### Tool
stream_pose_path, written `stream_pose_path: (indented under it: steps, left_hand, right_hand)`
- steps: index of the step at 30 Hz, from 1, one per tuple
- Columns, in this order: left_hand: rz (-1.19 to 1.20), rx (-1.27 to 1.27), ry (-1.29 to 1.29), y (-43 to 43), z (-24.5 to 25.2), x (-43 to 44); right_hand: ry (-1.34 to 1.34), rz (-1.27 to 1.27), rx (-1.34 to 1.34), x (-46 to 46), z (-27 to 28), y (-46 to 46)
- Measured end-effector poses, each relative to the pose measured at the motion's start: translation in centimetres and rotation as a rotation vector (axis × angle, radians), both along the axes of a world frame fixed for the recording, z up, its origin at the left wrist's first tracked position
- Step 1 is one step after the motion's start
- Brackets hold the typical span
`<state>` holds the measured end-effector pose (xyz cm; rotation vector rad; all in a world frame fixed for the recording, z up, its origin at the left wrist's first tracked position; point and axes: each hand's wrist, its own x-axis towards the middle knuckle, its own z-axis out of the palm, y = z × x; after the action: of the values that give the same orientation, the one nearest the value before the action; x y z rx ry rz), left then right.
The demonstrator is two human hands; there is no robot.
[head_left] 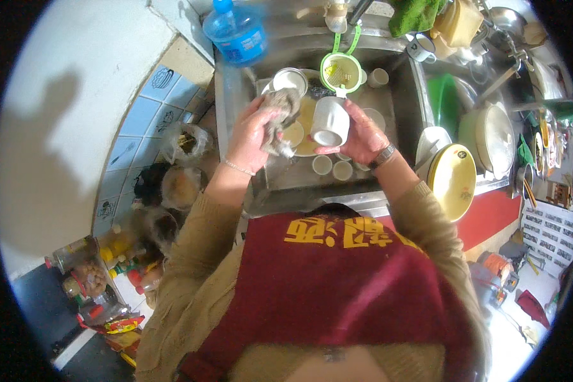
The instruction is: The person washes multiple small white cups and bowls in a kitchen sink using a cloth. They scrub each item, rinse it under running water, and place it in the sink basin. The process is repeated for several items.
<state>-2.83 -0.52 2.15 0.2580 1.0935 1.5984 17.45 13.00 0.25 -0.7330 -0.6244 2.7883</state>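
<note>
Over a metal sink (310,193), my left hand (250,136) grips a wet grey-brown dishcloth (281,119) with a little foam at its lower end. My right hand (365,131) holds a white mug (329,123) tilted, its base turned towards me. The cloth and the mug are apart. Beneath my hands, a bowl of cloudy yellowish liquid (306,107) is partly hidden. Small white cups (342,170) lie in the sink below the mug. A round white container (290,82) stands beyond the cloth, and a green-rimmed strainer (341,71) hangs at the sink's far side.
A blue water jug (236,36) stands at the sink's far left corner. Yellow plates (452,181) lean upright at the right, near a lidded pot (499,138). An enamel mug (421,47) sits on the far right rim. Plastic bags (186,143) line the left wall.
</note>
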Motion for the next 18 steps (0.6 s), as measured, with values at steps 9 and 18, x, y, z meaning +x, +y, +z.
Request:
stream_pose_path:
  steps: [9,18]
  left_hand:
    - [-0.401,-0.050,0.420,2.4,2.7,0.6]
    - [-0.475,-0.023,0.181,1.8,6.0,1.2]
  right_hand:
    - [-0.340,0.318,0.809,-2.3,3.8,-1.5]
    - [-0.404,0.113,1.990,-2.7,7.7,-2.2]
